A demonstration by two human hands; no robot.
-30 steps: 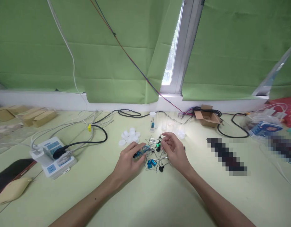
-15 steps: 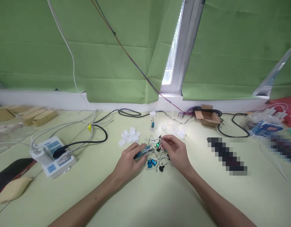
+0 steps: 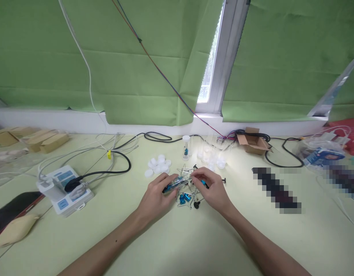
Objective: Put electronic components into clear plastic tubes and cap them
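Observation:
My left hand (image 3: 159, 191) is closed around a clear plastic tube (image 3: 177, 184) that lies tilted, with blue and metal pieces inside. Its right end faces my right hand (image 3: 210, 188). There my thumb and forefinger pinch together at the tube's end; what they hold is too small to make out. Beneath and between both hands lies a loose pile of thin metal rods, blue metal cylinders (image 3: 185, 197) and black round-headed pieces (image 3: 197, 205). Behind the pile stands an upright capped clear tube (image 3: 186, 147) with a blue piece inside.
White round caps (image 3: 158, 166) lie in a cluster behind my left hand. Clear tubes (image 3: 211, 155) stand at the back, near a small open cardboard box (image 3: 253, 143). A power strip (image 3: 64, 191) with cables sits at left; a pixelated dark object (image 3: 276, 189) lies at right.
My right hand has shifted slightly left and down to the tube's end; the green-lit and black piece by its fingertips no longer shows. My left hand stays with the tube.

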